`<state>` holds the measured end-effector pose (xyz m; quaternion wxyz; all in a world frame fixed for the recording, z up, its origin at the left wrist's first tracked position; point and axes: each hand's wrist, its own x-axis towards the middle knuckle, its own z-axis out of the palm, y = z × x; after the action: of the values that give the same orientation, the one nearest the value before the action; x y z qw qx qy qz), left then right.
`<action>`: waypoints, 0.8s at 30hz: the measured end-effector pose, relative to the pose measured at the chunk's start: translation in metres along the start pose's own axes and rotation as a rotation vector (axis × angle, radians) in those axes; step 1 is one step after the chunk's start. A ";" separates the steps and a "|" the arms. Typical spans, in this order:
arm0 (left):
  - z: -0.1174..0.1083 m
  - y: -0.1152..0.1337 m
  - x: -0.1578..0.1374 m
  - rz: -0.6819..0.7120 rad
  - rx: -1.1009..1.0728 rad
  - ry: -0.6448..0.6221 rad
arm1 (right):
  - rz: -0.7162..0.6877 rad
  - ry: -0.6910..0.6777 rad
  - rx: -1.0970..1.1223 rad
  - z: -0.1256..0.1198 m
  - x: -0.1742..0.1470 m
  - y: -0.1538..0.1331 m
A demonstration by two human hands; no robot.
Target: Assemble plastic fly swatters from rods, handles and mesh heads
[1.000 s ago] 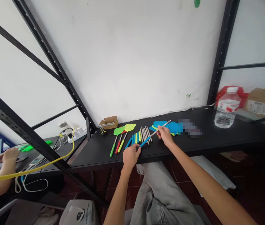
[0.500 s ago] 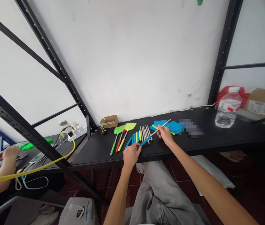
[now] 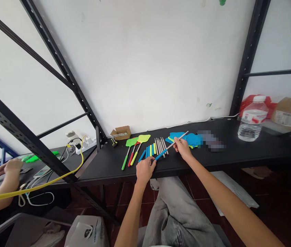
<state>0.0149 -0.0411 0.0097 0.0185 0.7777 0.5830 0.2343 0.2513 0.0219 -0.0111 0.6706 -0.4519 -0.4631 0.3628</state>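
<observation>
My left hand [image 3: 146, 168] is closed round a blue plastic handle [image 3: 160, 155]. A metal rod [image 3: 175, 141] runs up and right out of this handle, and my right hand [image 3: 182, 148] grips the rod near its upper part. Just beyond my left hand lie several loose blue and yellow handles [image 3: 151, 150] in a row. Beside them is a row of bare metal rods [image 3: 159, 145]. Blue and yellow swatter heads [image 3: 192, 138] are piled behind my right hand. To the left lie three fly swatters [image 3: 132, 151] with green, red and yellow handles.
A small cardboard box [image 3: 120, 133] and a black clip [image 3: 114, 142] sit at the back left of the black table [image 3: 101, 168]. A water bottle [image 3: 251, 120] stands at the right. Another person's hands [image 3: 13, 167] are at the far left, behind a yellow cable [image 3: 80, 161].
Both hands hold the blue handle and rod in nearly the same place. The whole view has shifted very slightly; nothing else has visibly moved.
</observation>
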 end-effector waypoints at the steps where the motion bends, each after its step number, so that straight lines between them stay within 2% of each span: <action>1: 0.000 0.000 0.000 -0.001 0.004 -0.006 | 0.001 0.000 -0.002 0.000 0.000 0.000; 24: -0.003 0.002 -0.001 -0.010 -0.007 -0.030 | -0.019 -0.071 0.031 0.000 -0.005 -0.010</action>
<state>0.0157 -0.0439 0.0124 0.0310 0.7782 0.5857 0.2246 0.2503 0.0140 -0.0033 0.6643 -0.4238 -0.4850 0.3794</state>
